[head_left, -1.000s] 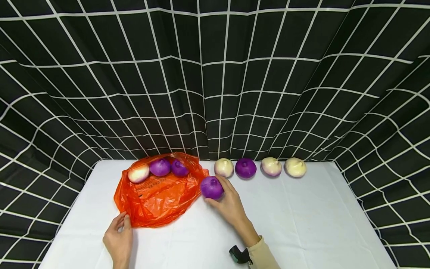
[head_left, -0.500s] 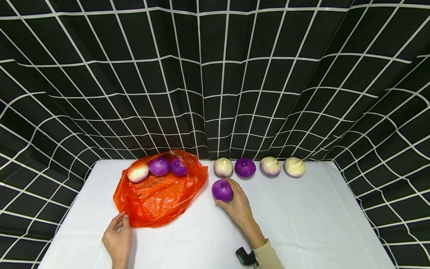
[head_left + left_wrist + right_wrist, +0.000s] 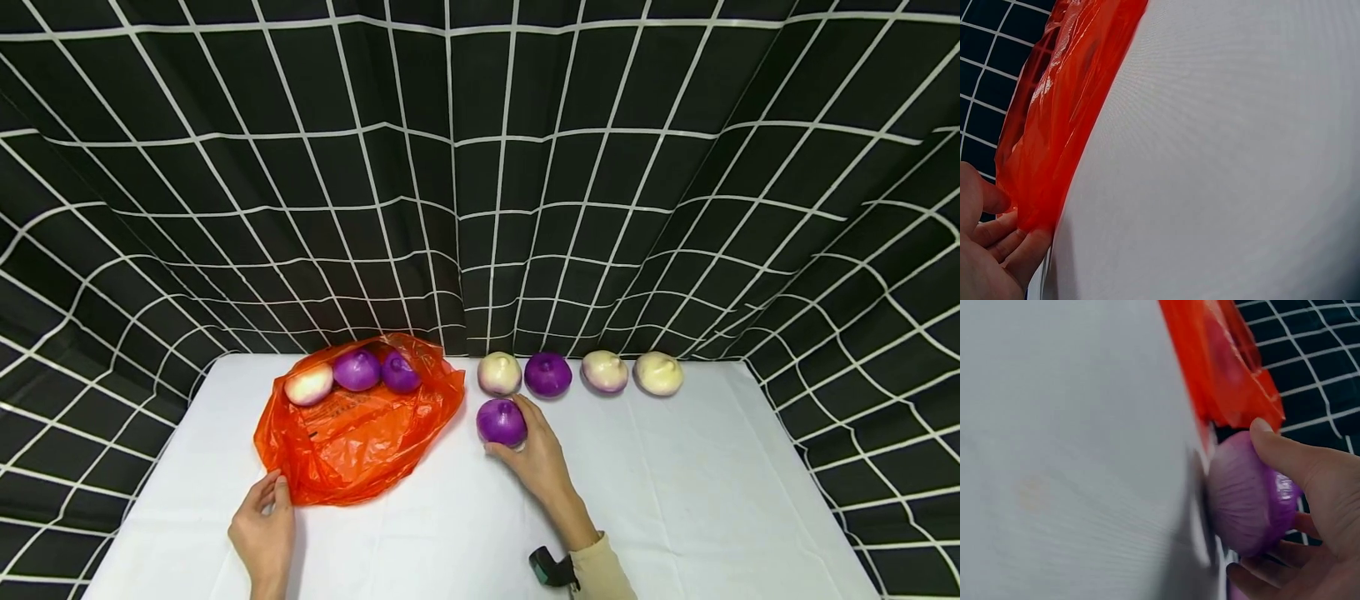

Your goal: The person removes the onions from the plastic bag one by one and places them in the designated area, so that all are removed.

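Observation:
My right hand [image 3: 538, 458] grips a purple onion [image 3: 502, 422] between thumb and fingers, just in front of the back row; in the right wrist view the same onion [image 3: 1250, 497] is close to the white cloth. At the left, my left hand [image 3: 262, 529] pinches the near left edge of a crumpled red plastic bag [image 3: 360, 454]. In the left wrist view, the thumb and fingers meet at the bag's edge [image 3: 1054, 169]. Inside the bag's mouth lie a pale onion [image 3: 309, 386] and two purple onions, one in the middle [image 3: 357, 369] and one on the right [image 3: 401, 373].
Along the back edge of the white table [image 3: 712, 483] stands a row: a pale onion [image 3: 499, 373], a purple onion [image 3: 547, 375], a white-and-purple onion [image 3: 604, 372] and another pale onion [image 3: 659, 373]. A black curtain with white grid lines [image 3: 480, 167] rises behind and at both sides.
My right hand has moved right with the purple onion, away from the bag's right edge to in front of the row. The left hand has stayed at the bag.

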{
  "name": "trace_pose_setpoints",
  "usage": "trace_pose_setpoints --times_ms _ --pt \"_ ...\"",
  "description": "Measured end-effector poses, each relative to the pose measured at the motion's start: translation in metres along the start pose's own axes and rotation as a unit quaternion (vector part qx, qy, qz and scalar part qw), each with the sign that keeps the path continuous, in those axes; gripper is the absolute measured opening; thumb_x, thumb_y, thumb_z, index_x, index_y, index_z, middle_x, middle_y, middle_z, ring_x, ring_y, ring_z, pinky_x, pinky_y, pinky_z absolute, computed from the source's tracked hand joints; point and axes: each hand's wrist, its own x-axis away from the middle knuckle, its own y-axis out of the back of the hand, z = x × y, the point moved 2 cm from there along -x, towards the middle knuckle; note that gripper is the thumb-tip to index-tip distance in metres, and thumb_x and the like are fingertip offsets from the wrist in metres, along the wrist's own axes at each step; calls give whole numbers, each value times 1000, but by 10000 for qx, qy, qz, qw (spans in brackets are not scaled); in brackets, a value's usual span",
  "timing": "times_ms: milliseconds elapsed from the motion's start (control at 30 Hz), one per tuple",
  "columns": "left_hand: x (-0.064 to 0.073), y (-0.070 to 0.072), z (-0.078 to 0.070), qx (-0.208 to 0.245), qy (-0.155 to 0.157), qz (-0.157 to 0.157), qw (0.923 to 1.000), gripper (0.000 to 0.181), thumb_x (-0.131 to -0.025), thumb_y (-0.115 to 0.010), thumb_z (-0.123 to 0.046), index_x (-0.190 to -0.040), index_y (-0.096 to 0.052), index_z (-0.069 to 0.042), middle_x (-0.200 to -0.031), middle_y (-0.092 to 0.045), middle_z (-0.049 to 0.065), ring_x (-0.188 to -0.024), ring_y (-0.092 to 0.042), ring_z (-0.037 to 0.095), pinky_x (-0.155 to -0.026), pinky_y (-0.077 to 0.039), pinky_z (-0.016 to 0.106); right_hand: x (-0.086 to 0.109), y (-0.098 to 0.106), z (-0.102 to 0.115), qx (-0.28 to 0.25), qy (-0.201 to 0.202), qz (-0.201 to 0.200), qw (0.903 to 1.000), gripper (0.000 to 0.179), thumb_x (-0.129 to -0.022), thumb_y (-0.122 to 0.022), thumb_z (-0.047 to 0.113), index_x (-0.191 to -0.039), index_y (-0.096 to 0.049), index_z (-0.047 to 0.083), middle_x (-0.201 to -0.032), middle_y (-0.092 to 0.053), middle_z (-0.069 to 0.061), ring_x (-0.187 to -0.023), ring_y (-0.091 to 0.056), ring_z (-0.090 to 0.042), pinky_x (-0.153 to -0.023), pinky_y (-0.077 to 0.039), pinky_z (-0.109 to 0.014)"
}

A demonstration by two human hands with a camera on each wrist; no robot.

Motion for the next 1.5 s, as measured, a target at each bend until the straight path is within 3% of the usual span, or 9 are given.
trace_pose_setpoints --times_ms 200,500,633,767,900,1033,1200,1400,1500 --pt "-2 1 -1 -7 58 -4 10000 26 -95 -58 -10 -113 -69 5 -102 -70 27 -64 -35 -26 -80 -37 33 -5 10 12 58 120 -80 9999 86 -71 -88 30 -141 -47 -1 -144 -48 -20 -133 -45 -36 -109 -35 -49" --pt "-4 2 -1 46 37 25 10000 26 -95 -57 -10 -113 -69 5 -102 -70 27 -65 -35 -25 -85 -39 42 -14 17 60 11 456 -591 9972 49 -82 -79 16 -125 -63 0 -131 -60 -14 -125 -54 -31 -106 -39 -43" --pt "-5 2 -1 26 23 20 10000 26 -95 -58 -10 -113 -69 5 -102 -70 26 -64 -35 -26 -83 -39 39 -22 5 79 -342 812 -451 9951 37 -87 -74 10 -122 -65 2 -126 -64 -10 -114 -62 -26 -97 -48 -39" --pt "-5 1 1 -45 32 31 10000 26 -95 -57 -11 -113 -69 5 -103 -70 25 -64 -35 -26 -78 -38 31 -29 -19 99 -577 1130 40 9919 29 -93 -65 9 -121 -66 2 -124 -65 -9 -112 -63 -23 -94 -50 -35" --pt "-4 2 3 -60 125 -15 9999 27 -95 -57 -11 -113 -69 4 -102 -70 25 -65 -35 -26 -78 -37 28 -39 -53 115 -268 1141 759 9902 32 -96 -62 15 -125 -64 1 -125 -65 -12 -118 -60 -25 -101 -45 -36" --pt "-2 2 3 -37 128 10 9999 27 -95 -56 -11 -113 -69 4 -102 -70 25 -65 -35 -26 -81 -38 32 -50 -84 116 428 734 1167 9895 42 -94 -66 20 -128 -60 -5 -126 -64 -19 -117 -60 -31 -101 -45 -39" --pt "-1 0 3 -46 4 58 10000 26 -95 -56 -10 -113 -69 4 -102 -70 25 -65 -35 -28 -80 -37 30 -58 -105 108 768 134 1043 9915 60 -90 -70 20 -135 -48 -13 -125 -59 -27 -112 -60 -38 -98 -46 -44" --pt "-2 1 2 -27 -64 15 10000 24 -94 -57 -8 -112 -69 4 -102 -70 25 -66 -35 -27 -81 -40 35 -68 -120 108 571 46 610 9965 76 -86 -75 18 -144 -35 -10 -137 -47 -31 -119 -53 -42 -102 -42 -46" --pt "-2 2 2 -40 -50 48 10000 24 -94 -58 -8 -112 -69 4 -102 -70 25 -66 -35 -26 -82 -41 36 -76 -128 108 780 7 516 9956 82 -85 -77 23 -147 -32 -5 -142 -44 -30 -120 -53 -41 -102 -43 -45"
